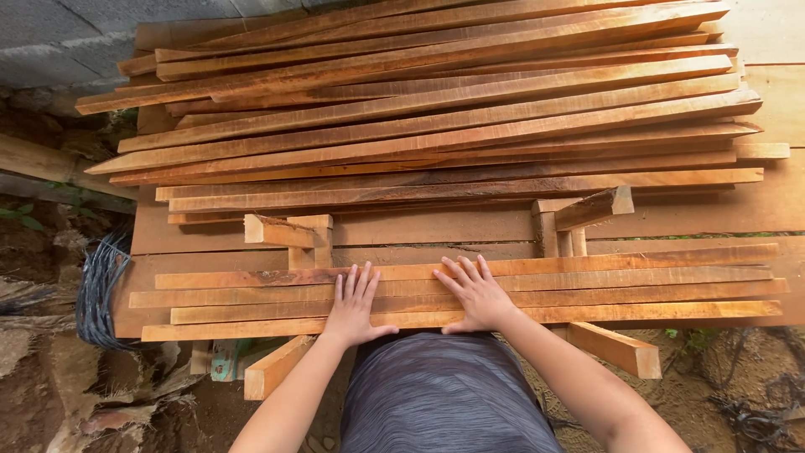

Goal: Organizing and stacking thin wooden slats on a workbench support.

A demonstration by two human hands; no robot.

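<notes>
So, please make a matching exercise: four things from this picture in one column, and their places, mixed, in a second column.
Things:
1. left hand
2. big pile of slats
3. coil of wire
4. short block

Places:
A. at the left end of the bench
B. far side, near the grey wall
C. flat on the near row of slats, beside the right hand
D. tilted on upright pieces, between the pile and the near row

Pairs: 1-C, 2-B, 3-A, 4-D
</notes>
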